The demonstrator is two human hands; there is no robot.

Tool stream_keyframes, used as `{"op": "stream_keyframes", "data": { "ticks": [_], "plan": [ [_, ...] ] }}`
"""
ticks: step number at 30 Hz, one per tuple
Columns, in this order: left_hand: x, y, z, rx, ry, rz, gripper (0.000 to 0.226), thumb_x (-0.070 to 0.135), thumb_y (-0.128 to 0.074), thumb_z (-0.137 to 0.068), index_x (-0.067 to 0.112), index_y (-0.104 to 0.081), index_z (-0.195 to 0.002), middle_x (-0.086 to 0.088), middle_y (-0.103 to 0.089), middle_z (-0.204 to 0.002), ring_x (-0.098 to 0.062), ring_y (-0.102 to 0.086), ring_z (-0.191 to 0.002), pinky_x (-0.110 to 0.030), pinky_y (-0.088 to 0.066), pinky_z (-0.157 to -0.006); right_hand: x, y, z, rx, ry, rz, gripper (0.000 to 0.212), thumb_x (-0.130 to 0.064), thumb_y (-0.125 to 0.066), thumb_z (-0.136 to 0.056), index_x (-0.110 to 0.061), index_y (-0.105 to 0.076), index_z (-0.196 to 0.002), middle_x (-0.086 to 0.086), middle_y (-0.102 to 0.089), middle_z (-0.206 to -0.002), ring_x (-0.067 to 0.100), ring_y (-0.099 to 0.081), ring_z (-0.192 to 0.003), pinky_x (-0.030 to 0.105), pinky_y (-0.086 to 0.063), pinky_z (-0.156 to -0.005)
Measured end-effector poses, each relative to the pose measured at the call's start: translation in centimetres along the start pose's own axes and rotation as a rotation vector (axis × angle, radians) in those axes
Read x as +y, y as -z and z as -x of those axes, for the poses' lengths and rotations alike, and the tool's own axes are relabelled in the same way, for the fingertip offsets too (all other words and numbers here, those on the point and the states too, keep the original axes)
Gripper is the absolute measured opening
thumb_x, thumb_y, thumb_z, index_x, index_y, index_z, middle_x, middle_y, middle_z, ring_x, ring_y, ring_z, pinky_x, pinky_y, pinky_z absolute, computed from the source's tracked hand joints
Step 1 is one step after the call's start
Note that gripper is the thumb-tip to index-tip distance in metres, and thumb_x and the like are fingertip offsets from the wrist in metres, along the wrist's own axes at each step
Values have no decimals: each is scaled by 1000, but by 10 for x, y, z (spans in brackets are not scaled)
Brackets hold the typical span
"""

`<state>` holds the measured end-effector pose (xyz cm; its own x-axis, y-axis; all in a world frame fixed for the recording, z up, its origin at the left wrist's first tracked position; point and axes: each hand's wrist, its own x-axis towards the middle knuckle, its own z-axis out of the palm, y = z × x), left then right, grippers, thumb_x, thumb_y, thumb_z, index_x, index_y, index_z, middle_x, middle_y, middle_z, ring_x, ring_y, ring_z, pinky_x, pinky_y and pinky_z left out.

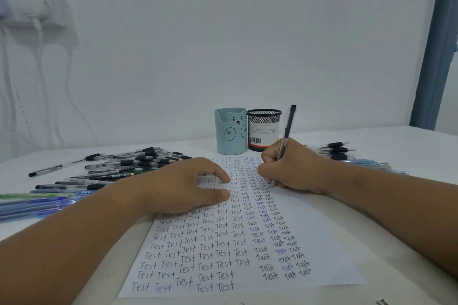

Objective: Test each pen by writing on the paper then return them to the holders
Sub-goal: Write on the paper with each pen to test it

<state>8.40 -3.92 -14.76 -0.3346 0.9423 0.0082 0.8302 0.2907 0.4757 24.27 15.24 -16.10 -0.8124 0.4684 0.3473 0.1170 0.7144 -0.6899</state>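
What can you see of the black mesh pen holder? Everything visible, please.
The black mesh pen holder is a round cup that looks like wire mesh, with a solid dark rim and base. A white label with small print and a barcode, red at its lower edge, wraps the front. It stands upright at the far edge of the paper, immediately right of the blue bear holder; whether they touch is unclear. No pens stick out of it. The right hand overlaps its lower right.
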Motion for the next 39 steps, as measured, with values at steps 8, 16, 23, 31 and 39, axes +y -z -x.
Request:
{"op": "stream_keyframes", "data": {
  "ticks": [8,16,23,31,39],
  "plan": [
    [-1,0,0,-4,-14,-15,39,67,-65,-80,56,-60,-117,30,-47,-139,1,-41,-131,-32,-32,-117,1,1,0,-34,4,1,48,-5,-62,-83,-19,-32,-48,-1,-28,-45,20,-37,-54,30,-37,-59],
    [2,0,1,-8,-9,-30,37,64,-64,-83,54,-59,-119,28,-46,-141,2,-39,-130,-31,-31,-116,-2,3,2,-48,9,33,47,-4,-62,-84,-17,-31,-52,-2,-24,-47,11,-24,-46,19,-28,-48],
    [3,1,1,-12,-7,-27,37,64,-64,-84,54,-59,-119,29,-46,-140,1,-40,-130,-30,-32,-115,-2,2,2,-51,-29,-3,47,-3,-61,-83,-18,-32,-49,0,-26,-47,18,-31,-48,20,-31,-48],
    [-1,0,0,-1,-8,-19,36,67,-65,-82,59,-59,-116,31,-46,-140,1,-41,-133,-35,-33,-118,-4,4,3,-4,-9,-6,47,-6,-64,-87,-17,-36,-51,-3,-30,-45,7,-29,-41,19,-35,-49],
    [1,1,1,-11,-1,-29,37,67,-64,-82,57,-58,-118,31,-46,-138,2,-41,-129,-29,-33,-113,-9,17,-6,196,139,-68,52,-56,-52,-96,-11,-42,-71,2,-39,-52,18,-35,-52,32,-35,-59]
  ]
}}
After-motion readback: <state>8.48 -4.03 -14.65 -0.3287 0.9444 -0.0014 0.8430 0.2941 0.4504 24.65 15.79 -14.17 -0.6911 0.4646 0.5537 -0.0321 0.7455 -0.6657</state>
